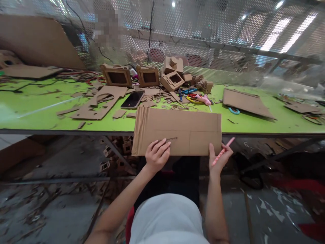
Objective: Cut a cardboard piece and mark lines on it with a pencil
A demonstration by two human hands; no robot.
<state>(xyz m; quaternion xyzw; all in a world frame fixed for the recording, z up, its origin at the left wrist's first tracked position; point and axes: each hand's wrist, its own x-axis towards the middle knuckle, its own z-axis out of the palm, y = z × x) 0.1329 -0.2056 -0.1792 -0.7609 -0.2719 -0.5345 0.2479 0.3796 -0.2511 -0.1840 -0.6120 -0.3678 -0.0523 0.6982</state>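
Note:
A flat cardboard sheet with thin drawn lines lies across the table's front edge, its near part over my lap. My left hand rests on its lower left part, fingers closed over a small ruler. Only the ruler's marked end shows past the fingertips. At the sheet's lower right corner, my right hand holds a pink patterned pen slanting up between thumb and fingers. The right thumb also presses on the cardboard's face, with the other fingers partly hidden.
Cardboard scraps, a phone and a cardboard piece with a round cutout lie on the green table. Behind them stand cardboard box frames. A pink glue gun and blue-handled scissors sit to the right.

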